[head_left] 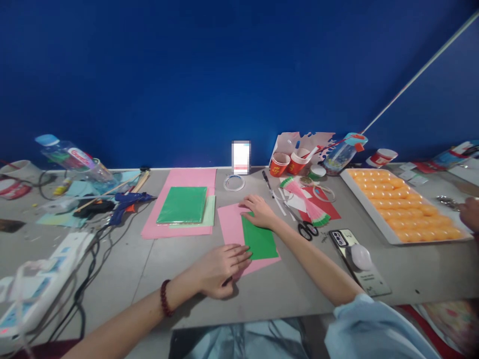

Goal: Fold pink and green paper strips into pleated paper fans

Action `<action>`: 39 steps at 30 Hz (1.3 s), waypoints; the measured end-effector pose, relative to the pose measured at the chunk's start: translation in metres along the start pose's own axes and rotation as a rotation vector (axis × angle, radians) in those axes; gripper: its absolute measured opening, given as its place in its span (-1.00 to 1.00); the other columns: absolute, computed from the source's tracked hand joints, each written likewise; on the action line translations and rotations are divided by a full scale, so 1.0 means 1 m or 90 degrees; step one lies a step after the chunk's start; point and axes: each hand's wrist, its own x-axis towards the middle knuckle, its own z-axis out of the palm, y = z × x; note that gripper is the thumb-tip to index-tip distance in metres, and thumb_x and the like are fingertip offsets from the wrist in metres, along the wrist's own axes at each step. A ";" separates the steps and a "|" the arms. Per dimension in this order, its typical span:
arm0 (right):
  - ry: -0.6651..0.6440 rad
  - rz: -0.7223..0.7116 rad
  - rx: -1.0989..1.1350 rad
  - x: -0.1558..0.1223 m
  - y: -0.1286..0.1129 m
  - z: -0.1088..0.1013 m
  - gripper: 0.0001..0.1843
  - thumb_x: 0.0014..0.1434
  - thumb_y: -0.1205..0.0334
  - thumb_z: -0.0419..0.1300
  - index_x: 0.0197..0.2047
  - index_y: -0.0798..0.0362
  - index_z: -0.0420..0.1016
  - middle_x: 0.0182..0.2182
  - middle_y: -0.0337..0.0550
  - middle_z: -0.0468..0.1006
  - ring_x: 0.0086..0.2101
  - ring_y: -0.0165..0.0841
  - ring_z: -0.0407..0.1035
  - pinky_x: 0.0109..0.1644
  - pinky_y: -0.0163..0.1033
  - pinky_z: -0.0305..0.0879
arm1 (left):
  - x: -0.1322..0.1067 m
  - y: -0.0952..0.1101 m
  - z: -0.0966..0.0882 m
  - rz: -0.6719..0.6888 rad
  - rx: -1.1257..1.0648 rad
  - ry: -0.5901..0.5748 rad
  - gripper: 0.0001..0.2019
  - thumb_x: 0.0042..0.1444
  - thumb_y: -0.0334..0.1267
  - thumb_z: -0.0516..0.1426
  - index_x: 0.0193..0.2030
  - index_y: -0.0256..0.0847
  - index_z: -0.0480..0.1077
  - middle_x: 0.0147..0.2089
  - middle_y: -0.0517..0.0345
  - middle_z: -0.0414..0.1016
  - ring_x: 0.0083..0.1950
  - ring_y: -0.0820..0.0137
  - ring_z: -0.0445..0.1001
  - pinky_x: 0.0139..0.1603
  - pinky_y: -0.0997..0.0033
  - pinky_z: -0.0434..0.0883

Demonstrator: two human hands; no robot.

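Note:
A small green paper (259,241) lies on a pink sheet (229,224) in the middle of the grey table. My right hand (259,211) rests flat on the top edge of both papers, fingers stretched out. My left hand (220,268) lies on the near edge of the pink sheet, fingers extended toward the green paper and touching its lower left corner. Something dark shows under my left palm; I cannot make it out.
A stack of green paper (182,204) sits on a larger pink sheet (187,180) to the left. Scissors (307,230), a phone (341,238), red paper cups (279,164) and a tray of orange balls (406,209) are right. A glue gun (127,203) and power strip (41,279) lie left. Another person's hand (470,213) is far right.

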 end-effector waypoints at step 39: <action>0.218 0.055 0.154 -0.006 -0.006 -0.006 -0.79 0.24 0.23 0.00 -0.33 0.03 0.44 -0.44 -0.13 0.47 -0.36 -0.31 0.34 -0.21 -0.21 0.27 | 0.024 -0.042 0.008 -0.147 0.177 0.198 -0.83 0.22 -0.25 0.01 -0.28 -0.23 0.39 -0.30 0.06 0.42 -0.21 0.30 0.35 -0.21 0.27 0.30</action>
